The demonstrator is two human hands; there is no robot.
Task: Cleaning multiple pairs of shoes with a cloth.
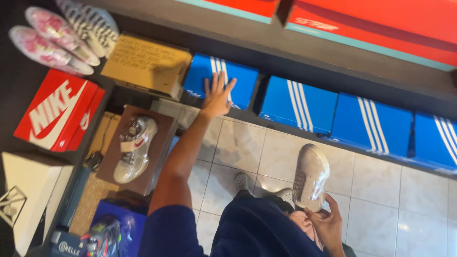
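The left hand (217,95) lies flat, fingers spread, on a blue shoebox (220,81) with 3 white stripes at 11 o'clock on the low shelf (285,62). The right hand (328,226), at 5 o'clock, grips a plastic-wrapped white sneaker (310,177) by its heel.

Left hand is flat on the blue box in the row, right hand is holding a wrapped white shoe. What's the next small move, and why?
Probably curl the left hand over the edge of the blue box and slide it out of the row. The palm lies flat with fingers spread, so nothing is gripped yet, and the right hand is busy with the white shoe, leaving only the left free.
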